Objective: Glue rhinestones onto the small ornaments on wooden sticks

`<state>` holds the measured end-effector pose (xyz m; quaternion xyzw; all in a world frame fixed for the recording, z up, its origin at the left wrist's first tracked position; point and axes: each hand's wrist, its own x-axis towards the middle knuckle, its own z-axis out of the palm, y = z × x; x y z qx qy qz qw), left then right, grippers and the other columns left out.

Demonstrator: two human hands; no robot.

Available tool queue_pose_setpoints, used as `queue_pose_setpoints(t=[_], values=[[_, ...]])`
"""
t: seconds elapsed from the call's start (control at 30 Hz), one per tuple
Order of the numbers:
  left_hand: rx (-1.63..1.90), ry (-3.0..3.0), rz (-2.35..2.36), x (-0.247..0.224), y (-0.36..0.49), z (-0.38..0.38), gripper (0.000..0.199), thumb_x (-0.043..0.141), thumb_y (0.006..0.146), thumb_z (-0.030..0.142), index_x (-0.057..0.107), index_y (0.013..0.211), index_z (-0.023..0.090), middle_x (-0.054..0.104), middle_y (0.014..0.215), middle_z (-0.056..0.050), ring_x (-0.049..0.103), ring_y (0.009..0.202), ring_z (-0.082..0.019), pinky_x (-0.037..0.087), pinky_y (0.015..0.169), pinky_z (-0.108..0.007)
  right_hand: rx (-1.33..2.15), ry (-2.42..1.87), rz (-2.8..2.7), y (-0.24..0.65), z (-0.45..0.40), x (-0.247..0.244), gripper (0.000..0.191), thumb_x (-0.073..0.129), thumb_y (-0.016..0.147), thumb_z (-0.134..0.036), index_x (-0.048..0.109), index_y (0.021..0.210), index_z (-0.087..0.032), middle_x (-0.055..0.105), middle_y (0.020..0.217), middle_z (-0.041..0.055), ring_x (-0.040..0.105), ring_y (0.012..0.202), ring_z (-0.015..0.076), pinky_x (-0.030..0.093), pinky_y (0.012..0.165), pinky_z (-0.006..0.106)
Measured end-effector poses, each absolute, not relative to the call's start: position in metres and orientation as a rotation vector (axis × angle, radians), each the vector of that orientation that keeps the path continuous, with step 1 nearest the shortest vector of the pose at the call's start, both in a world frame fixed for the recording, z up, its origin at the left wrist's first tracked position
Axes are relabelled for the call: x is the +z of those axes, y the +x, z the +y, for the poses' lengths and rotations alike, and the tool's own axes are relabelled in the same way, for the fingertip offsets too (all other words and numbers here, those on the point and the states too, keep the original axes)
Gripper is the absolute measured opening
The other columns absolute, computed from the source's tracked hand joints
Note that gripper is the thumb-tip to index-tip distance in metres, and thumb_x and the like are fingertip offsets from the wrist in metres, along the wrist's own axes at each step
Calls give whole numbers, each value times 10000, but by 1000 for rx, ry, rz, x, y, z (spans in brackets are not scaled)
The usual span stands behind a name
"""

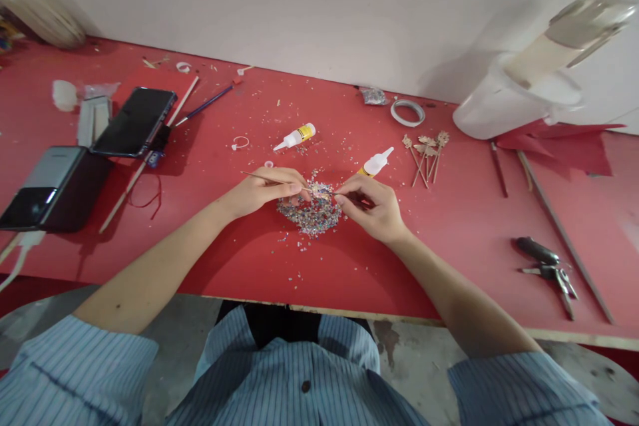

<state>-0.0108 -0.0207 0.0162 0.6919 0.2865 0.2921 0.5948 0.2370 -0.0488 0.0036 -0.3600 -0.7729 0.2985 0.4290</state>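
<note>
My left hand [264, 189] is closed on a thin wooden stick [257, 176], whose end reaches over a pile of small glittering chips [313, 218]. A small pale piece [319, 193] shows at that end; its exact shape is too small to tell. My right hand [374, 205] pinches a thin dark tool, mostly hidden by the fingers, with its tip at the pale piece. Just beyond the right hand lies a white glue bottle [378, 162] with a yellow label. Another glue bottle [298, 136] lies on its side beyond the pile.
Several wooden flowers on sticks [426, 153] lie right of the hands, near a tape roll [408, 113]. Keys [554, 273] and a white pitcher [499, 103] are farther right. Phones [134, 121] and a paintbrush [204, 105] lie left on the red table [234, 253].
</note>
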Motion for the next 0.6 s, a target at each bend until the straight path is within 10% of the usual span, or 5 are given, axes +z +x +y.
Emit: queue_pose_setpoints(t=[0.6], values=[[653,1594,643,16,-10,-21,217,546,904,285,728,901,165,665,925,-78,601,737,-117,503,674,-239,607,-858,-2025,237,-50,3,63,617,832,-155,619,860,-211,601,751,11,523,616,101,417,525,253]])
